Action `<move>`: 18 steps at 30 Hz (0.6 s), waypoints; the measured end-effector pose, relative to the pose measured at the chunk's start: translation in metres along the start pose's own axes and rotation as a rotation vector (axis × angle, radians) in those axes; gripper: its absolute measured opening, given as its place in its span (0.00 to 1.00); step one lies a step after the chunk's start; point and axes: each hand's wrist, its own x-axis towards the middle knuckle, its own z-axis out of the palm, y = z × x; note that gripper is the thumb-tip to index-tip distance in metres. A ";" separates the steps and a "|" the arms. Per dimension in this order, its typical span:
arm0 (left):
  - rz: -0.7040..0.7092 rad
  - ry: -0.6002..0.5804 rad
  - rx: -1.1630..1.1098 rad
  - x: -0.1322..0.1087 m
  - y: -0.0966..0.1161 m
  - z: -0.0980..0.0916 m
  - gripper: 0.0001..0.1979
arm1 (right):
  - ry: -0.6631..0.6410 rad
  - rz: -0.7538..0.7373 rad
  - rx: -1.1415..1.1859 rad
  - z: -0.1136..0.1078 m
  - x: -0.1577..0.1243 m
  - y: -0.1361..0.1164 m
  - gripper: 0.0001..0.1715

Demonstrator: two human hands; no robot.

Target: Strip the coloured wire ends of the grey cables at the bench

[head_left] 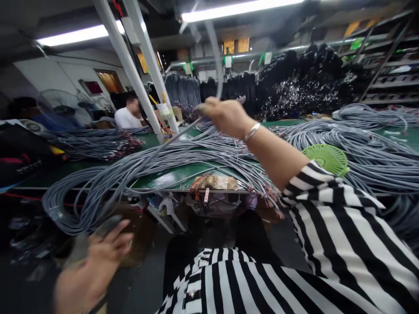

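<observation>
My right hand (225,115) is raised over the bench, its fingers closed on a grey cable (178,136). One stretch of that cable slants down left to the pile, and a blurred length rises above the hand. My left hand (104,248) is low at the left, in front of the bench edge, smeared by motion. Its fingers are loosely bent and apart, with a grey covering on what looks like the thumb. Just above it hangs the looped end of a long bundle of grey cables (70,200), which lies across the green bench (163,178).
A green plastic basket (327,158) sits beside coiled grey cables (376,148) at the right. Brown tape (219,182) lies at the front edge. White posts (150,65) rise from the bench. Beyond sits a person in white (126,117); black cables (294,83) hang behind.
</observation>
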 end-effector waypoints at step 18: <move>-0.157 0.553 -0.851 0.147 -0.148 -0.133 0.14 | -0.568 -0.287 0.193 0.229 0.055 -0.100 0.22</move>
